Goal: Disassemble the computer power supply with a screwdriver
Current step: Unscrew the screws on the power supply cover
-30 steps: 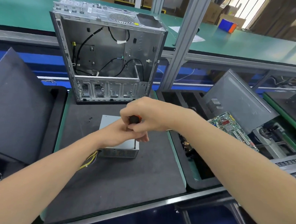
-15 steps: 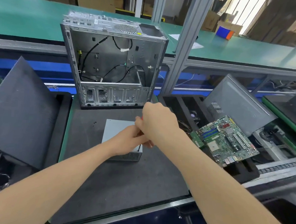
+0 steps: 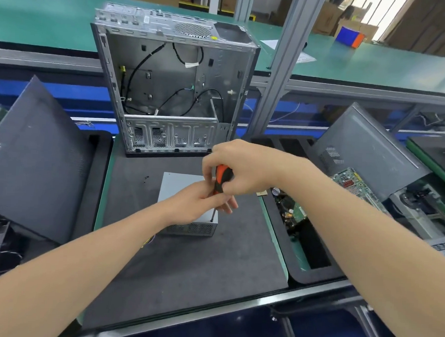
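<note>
The grey metal power supply (image 3: 179,186) lies flat on the dark mat (image 3: 185,259), its vented side facing me and yellow wires showing at its left. My right hand (image 3: 242,166) grips the orange-and-black screwdriver (image 3: 220,179) upright, with its tip on the near right corner of the supply's top. My left hand (image 3: 199,203) rests on the supply and pinches the screwdriver's shaft just below the handle. The hands hide much of the supply's top.
An empty open computer case (image 3: 174,88) stands upright behind the supply. Small loose screws (image 3: 145,178) lie left of the supply. A dark side panel (image 3: 33,158) leans at left. A tray at right holds a motherboard (image 3: 354,184), beside another panel (image 3: 367,147). A metal post (image 3: 281,65) rises behind.
The screwdriver's handle, hidden under my right hand half a second ago, shows again as the hand shifts its grip. The view has shifted slightly; the supply stays in place.
</note>
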{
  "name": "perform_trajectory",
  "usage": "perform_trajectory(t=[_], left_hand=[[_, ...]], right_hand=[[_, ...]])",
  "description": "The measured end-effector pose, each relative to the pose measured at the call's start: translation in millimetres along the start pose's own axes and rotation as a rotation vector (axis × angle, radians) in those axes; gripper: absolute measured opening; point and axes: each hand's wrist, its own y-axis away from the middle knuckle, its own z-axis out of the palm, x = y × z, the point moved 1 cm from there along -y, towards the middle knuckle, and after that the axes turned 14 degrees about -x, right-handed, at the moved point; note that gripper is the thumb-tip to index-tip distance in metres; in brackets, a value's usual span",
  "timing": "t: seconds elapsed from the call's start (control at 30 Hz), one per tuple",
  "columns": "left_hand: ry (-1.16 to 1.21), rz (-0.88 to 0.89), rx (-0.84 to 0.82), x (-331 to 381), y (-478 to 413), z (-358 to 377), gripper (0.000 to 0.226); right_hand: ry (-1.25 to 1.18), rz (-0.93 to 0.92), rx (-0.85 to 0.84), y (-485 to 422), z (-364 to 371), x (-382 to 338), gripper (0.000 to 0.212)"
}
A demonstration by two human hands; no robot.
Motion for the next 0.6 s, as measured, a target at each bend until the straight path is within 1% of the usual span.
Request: perform_trajectory(t=[0.03,0.07,0.13,0.17,0.2,0.23,0.33,0.4,0.47,0.53,0.57,0.6], left_hand=[[0.008,0.002,0.014,-1.5,-0.1,1.0,0.026],[0.018,0.001,0.029,-3.2,0.2,1.7,0.026],[0.011,-0.021,0.057,-4.3,2.2,2.6,0.024],[-0.006,-0.028,0.071,-4.1,2.7,2.8,0.023],[-0.023,-0.03,0.084,-4.5,2.8,3.3,0.023],[-0.03,-0.027,0.096,-5.1,2.6,3.9,0.023],[-0.004,-0.008,0.105,-5.1,0.4,5.0,0.02],[0.026,0.004,0.085,-4.9,-2.0,4.0,0.018],[0.042,0.015,0.071,-5.7,-3.6,2.4,0.021],[0.047,0.024,0.065,-6.1,-3.9,1.3,0.024],[0.048,0.024,0.058,-6.2,-3.3,1.0,0.025],[0.046,0.019,0.049,-6.2,-2.2,0.9,0.023]], right_hand=[[0.003,0.065,0.083,0.8,4.7,-4.6,0.023],[0.03,0.174,0.187,-0.4,10.9,-9.8,0.028],[0.119,0.505,0.359,-6.7,23.2,-23.9,0.046],[0.123,0.631,0.401,-10.9,27.6,-30.7,0.049],[0.087,0.692,0.424,-15.4,31.6,-35.2,0.049],[0.03,0.706,0.436,-19.6,34.7,-36.9,0.046],[-0.068,0.643,0.449,-24.5,35.2,-30.9,0.032],[-0.143,0.542,0.419,-21.2,32.2,-24.3,0.026],[-0.226,0.389,0.334,-14.4,26.4,-18.3,0.017],[-0.241,0.241,0.214,-5.7,18.3,-12.8,0.008],[-0.231,0.175,0.155,-1.8,14.3,-10.6,0.005],[-0.212,0.109,0.105,1.3,10.5,-8.8,0.009]])
